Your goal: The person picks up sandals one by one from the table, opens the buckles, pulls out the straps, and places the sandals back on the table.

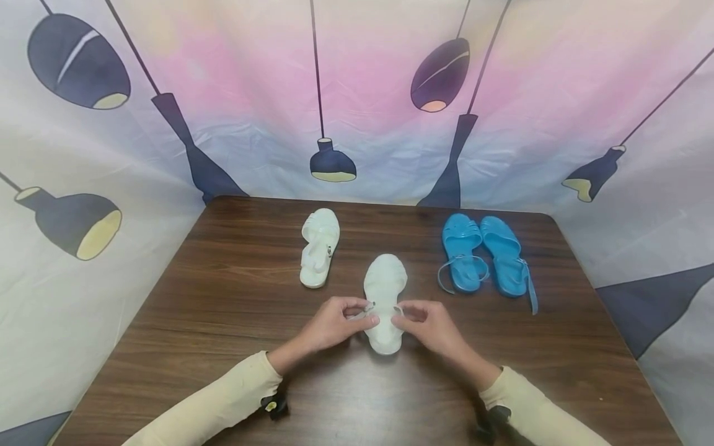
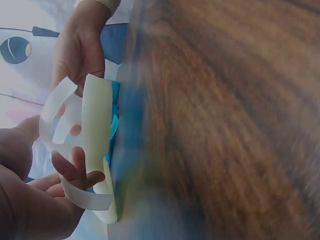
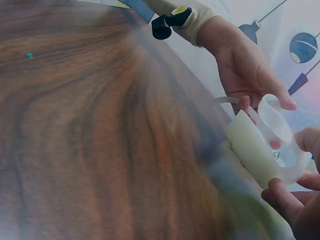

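Note:
A white sandal (image 1: 385,279) is between my two hands above the middle of the table, toe pointing away from me. At its left side, my left hand (image 1: 336,323) holds the ankle strap between thumb and fingers. From the right, my right hand (image 1: 432,325) holds the strap's other side. In the left wrist view the heel of the sole (image 2: 97,110) faces the camera, and a loose strap end (image 2: 87,199) curves past the left fingers. The right wrist view shows the clear-white strap loop (image 3: 274,117) standing up from the sole, with the right fingertips against its side.
A second white sandal (image 1: 320,248) lies at the back, left of centre. To the right sits a pair of blue sandals, one (image 1: 462,238) beside the other (image 1: 500,241), straps loose. A patterned cloth (image 1: 368,80) hangs behind the brown wooden table (image 1: 234,248).

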A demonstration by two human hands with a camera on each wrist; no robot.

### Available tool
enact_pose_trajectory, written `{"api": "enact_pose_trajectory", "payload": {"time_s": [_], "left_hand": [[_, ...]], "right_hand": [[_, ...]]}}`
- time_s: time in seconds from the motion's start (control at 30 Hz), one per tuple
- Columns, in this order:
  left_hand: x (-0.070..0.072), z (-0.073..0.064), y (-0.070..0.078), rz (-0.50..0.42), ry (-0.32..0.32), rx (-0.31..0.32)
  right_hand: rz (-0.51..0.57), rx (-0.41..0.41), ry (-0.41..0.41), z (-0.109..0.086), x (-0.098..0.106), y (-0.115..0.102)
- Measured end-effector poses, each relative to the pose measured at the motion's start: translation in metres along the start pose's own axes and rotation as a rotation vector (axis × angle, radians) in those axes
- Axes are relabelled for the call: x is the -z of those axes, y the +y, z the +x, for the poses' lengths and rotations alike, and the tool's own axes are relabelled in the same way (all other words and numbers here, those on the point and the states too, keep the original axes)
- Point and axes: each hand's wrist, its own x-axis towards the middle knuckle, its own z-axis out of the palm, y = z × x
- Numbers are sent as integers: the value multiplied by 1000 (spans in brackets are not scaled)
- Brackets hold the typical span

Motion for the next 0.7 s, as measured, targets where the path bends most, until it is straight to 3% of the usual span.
{"api": "enact_pose_trajectory", "payload": {"time_s": [0.33,0.57,0.7], "left_hand": [[-1,-2,-5,6,-56,58],[-2,-4,-9,-10,-73,67],[-3,-4,-13,-26,-75,54]], "right_hand": [[41,-19,-54,-4,-3,10],[-17,-2,-68,-4,-2,12],[-130,51,-24,-1,2,4]]}}
